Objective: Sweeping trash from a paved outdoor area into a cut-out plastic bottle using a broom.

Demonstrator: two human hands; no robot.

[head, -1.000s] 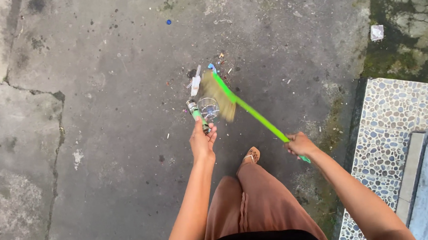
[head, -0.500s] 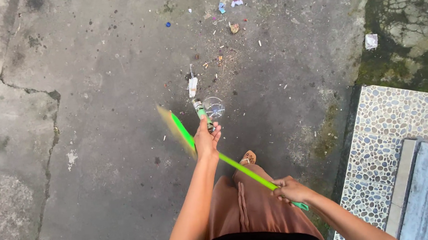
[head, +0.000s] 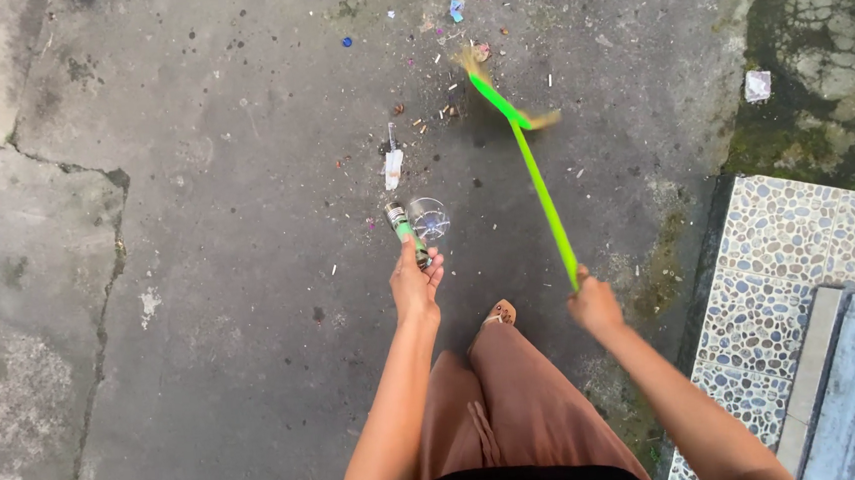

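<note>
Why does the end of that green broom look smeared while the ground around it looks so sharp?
In the head view, motion blur smears the broom head, while the right hand gripping its green handle stays fairly crisp. The concrete ground and the litter are sharp, under soft, even daylight with no hard shadows or glare. The left hand holds a clear plastic cup.

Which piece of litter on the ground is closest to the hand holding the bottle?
The white wrapper, lying just beyond the left hand; the other scraps lie farther off.

Bright green broom handle (head: 542,194) — tan bristles (head: 539,119) — grey stained concrete (head: 230,284), pebble-patterned tiles (head: 808,233).
</note>
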